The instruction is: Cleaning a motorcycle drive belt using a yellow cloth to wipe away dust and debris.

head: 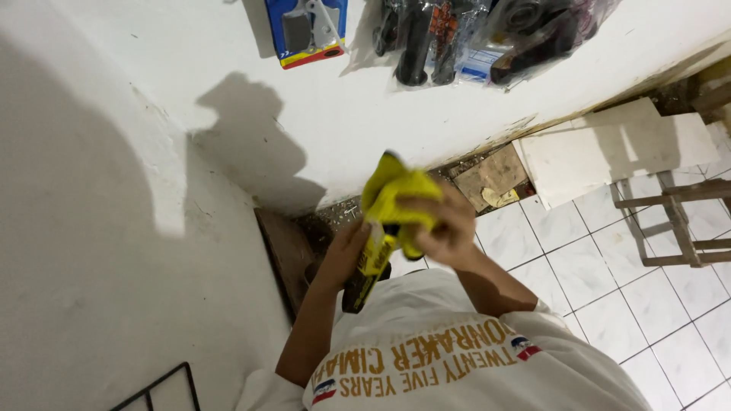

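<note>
My left hand (346, 251) is wrapped around a long yellow-and-black object (371, 266), perhaps a can or tool, and holds it tilted in front of my chest. Its upper end is covered by a yellow cloth (392, 190). My right hand (445, 224) is closed on that cloth and presses it onto the top of the object. Both hands are close together above my white shirt (472, 365), which carries orange lettering. How the object ends under the cloth is hidden.
A white wall (114, 228) fills the left and top, with bagged dark parts (472, 38) and a blue packet (304, 30) hanging on it. On the white tiled floor (609, 304) are a wooden stool (678, 221), white boards (609, 148), a cardboard scrap (491, 179) and a black wire frame (164, 388).
</note>
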